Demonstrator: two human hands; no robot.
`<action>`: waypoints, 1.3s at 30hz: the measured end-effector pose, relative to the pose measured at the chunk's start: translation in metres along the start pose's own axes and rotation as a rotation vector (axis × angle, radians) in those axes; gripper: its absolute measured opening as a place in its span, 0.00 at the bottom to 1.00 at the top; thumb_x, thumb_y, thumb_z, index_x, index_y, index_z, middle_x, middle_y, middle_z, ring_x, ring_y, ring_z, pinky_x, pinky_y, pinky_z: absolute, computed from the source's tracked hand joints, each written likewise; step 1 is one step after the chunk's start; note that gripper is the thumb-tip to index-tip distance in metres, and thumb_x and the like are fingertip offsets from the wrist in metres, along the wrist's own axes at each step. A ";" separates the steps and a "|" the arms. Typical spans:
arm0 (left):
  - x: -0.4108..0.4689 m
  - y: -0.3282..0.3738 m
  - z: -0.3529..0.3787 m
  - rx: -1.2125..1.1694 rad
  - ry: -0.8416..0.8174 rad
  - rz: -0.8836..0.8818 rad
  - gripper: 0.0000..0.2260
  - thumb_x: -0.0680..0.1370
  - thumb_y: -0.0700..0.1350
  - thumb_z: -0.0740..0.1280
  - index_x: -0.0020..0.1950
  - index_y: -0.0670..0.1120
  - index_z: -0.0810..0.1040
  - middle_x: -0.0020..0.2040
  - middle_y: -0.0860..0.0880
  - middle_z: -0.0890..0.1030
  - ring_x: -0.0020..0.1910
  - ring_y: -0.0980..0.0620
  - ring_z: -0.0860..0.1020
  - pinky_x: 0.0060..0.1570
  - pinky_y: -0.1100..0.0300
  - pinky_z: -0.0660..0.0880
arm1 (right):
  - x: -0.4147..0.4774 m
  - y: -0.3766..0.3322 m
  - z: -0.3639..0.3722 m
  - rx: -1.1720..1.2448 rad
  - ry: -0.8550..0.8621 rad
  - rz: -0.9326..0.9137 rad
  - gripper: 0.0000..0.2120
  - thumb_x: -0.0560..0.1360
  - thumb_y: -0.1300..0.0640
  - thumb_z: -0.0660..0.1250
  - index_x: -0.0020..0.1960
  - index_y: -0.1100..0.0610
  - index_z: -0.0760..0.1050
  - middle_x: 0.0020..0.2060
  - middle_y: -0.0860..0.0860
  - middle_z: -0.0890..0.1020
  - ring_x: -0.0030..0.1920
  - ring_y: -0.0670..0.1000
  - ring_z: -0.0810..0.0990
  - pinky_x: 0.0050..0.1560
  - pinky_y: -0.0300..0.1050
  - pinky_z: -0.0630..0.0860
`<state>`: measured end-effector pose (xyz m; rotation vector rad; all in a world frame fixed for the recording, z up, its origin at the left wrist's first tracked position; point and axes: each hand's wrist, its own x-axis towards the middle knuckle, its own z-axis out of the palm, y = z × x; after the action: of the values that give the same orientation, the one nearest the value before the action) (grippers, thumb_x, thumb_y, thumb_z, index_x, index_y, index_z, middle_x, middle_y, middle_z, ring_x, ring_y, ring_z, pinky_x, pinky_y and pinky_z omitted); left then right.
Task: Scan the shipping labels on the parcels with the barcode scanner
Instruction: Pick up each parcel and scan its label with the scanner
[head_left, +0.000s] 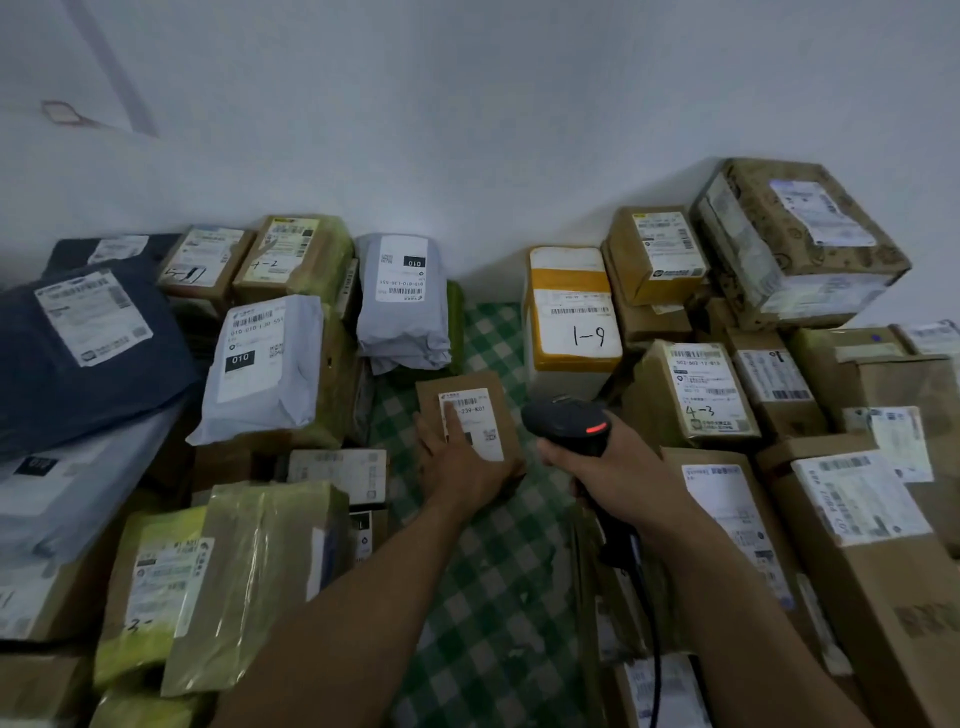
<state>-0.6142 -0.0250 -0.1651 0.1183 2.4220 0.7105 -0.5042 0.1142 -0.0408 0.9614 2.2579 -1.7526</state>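
**A finger on the label could spoil the read**

The left hand (457, 462) lay flat on the small brown parcel (511, 436), fingers straight, one fingertip resting on its white label (480, 415) just under the barcode. If that finger crept upward, or the parcel slid on the green checked cloth (498, 571), I judged the scan might miss. The right hand (618, 467) gripped the black barcode scanner (566, 421) just beside the parcel, a red light glowing on it. Neighbouring labels sat near enough to be read by mistake. The parcel looked plain and flat-topped.

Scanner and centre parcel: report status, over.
Right hand grips scanner, red light on. Left hand flat on small brown parcel, fingers on its label. Barcode uncovered.
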 end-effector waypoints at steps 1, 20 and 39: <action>0.001 0.000 -0.002 0.017 0.030 0.007 0.57 0.71 0.72 0.70 0.83 0.55 0.33 0.82 0.41 0.34 0.82 0.37 0.43 0.77 0.39 0.54 | 0.002 0.001 0.002 0.012 -0.009 0.006 0.21 0.76 0.47 0.76 0.66 0.46 0.75 0.44 0.49 0.85 0.35 0.44 0.82 0.33 0.35 0.76; 0.014 -0.025 -0.024 0.216 0.126 0.050 0.44 0.77 0.66 0.69 0.85 0.56 0.48 0.85 0.47 0.40 0.82 0.39 0.38 0.79 0.37 0.39 | -0.012 0.001 0.006 0.036 -0.026 0.004 0.23 0.77 0.45 0.75 0.69 0.44 0.73 0.51 0.48 0.85 0.37 0.44 0.83 0.37 0.37 0.77; -0.217 -0.054 0.006 -0.258 0.032 0.657 0.19 0.81 0.46 0.71 0.73 0.50 0.75 0.66 0.54 0.76 0.56 0.56 0.77 0.57 0.63 0.75 | -0.229 0.043 0.029 0.257 0.216 -0.052 0.09 0.81 0.56 0.71 0.56 0.43 0.78 0.48 0.70 0.81 0.35 0.55 0.76 0.34 0.47 0.74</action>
<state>-0.4298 -0.1209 -0.0818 0.8243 2.2882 1.3077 -0.3074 0.0013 0.0203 1.2037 2.2347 -2.0927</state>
